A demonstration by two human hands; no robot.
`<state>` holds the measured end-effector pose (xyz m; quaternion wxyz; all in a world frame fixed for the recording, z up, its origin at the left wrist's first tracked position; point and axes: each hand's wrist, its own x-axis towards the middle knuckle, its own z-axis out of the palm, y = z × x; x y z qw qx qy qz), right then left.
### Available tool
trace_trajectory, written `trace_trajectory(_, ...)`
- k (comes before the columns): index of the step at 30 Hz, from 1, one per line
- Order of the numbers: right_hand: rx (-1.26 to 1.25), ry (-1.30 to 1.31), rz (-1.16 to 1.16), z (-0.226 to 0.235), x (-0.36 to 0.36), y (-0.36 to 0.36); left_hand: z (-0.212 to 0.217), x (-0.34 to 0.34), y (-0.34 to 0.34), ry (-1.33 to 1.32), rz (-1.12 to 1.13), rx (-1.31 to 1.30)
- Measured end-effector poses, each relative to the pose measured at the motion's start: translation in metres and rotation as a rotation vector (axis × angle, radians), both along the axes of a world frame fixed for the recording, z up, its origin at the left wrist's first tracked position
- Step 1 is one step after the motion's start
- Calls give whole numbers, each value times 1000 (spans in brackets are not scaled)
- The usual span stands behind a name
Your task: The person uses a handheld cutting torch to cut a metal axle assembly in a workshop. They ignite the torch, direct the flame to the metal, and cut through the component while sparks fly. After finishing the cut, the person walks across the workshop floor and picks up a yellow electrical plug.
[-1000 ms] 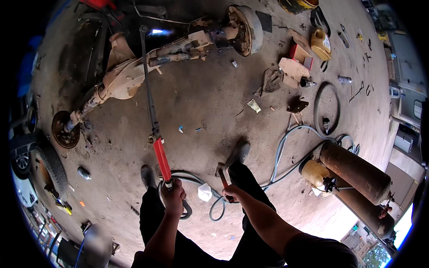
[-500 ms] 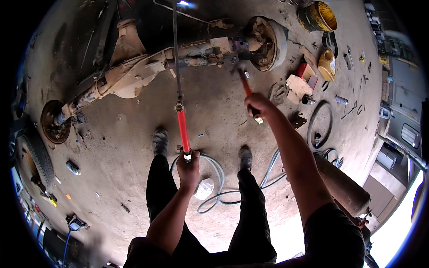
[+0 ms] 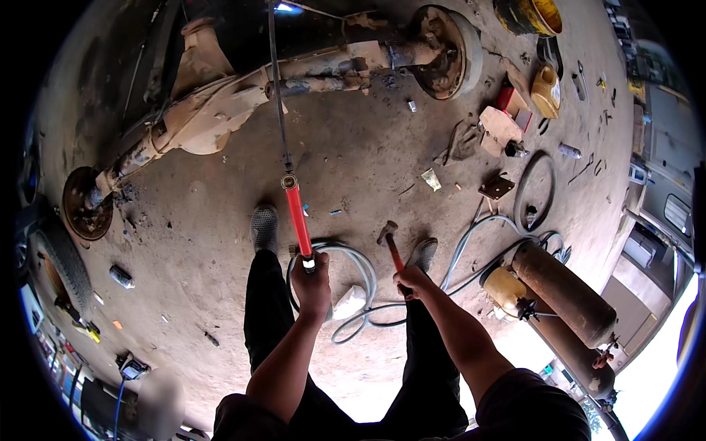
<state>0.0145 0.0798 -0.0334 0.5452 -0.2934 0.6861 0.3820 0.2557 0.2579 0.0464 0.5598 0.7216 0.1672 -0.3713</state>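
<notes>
My left hand (image 3: 312,282) is wrapped round the lower end of a long bar tool (image 3: 298,217), which has a red tubular body, a round ring-like joint and a thin dark rod. That rod runs forward over the middle of a rusty axle (image 3: 213,114). In my right hand (image 3: 414,283) is a hammer (image 3: 394,246) with a reddish handle, gripped near its lower end. The hammer's head points away from me, beside my right shoe (image 3: 423,255). Both hands are closed, and the hammer is apart from the axle.
Coiled hoses (image 3: 368,275) lie round my feet. Gas cylinders (image 3: 566,294) lie at the right, near a black tyre-like ring (image 3: 535,192). Beyond are a red box (image 3: 515,109), a yellow jug (image 3: 546,90) and a yellow-stained bucket (image 3: 526,18). A tyre (image 3: 62,257) stands far left.
My right hand has drawn the hammer back from near the axle's right end toward my right shoe. My left hand keeps its grip on the bar tool, whose far end has shifted slightly left.
</notes>
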Motion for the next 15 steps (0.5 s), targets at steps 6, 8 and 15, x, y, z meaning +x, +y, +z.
trace_trajectory(6, 172, 117, 52, -14, -2, 7, -1, -4, -6, 41, -24, -6)
trace_trajectory(8, -7, -55, 199, 4, 52, -39, -6, -5, -2, 60, 1, -10)
trace_trajectory(15, -828, -529, 441, 44, 252, -202, 2, -2, -9, 89, 57, -17)
